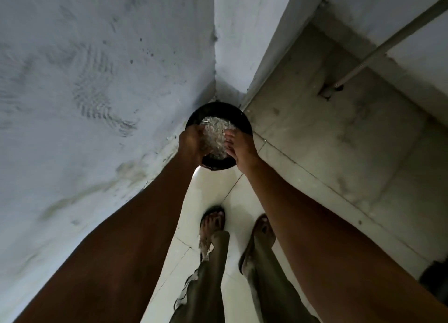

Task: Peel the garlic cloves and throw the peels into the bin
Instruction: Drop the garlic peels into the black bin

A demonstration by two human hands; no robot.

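The head view looks straight down at a person standing in a corner, both arms stretched out over a black round bin (244,123) that stands on the floor where two pale walls (84,80) meet. The garlic peels (217,131), a whitish papery heap, lie between the two hands and just above the mouth of the bin; whether they already rest inside it or are cupped above it cannot be told from this angle. The left hand (191,142) is curled around the left side of the heap and seems to hold peels, while the right hand (240,148) presses in from the right with its fingers (229,137) bent against the heap, apparently grasping it too. No garlic cloves show anywhere in the picture. Below, two feet in sandals (213,219) stand on light floor tiles (211,184), near the bin. A thin pipe (388,46) runs along the wall on the right. The disposal step looks nearly done, I judge. The risk from here is spillage: the peels are light and flaky, so a hasty release could send bits drifting past the rim onto the tiles or into the corner, and some may cling to the palms. No brand, label or writing can be read on anything.
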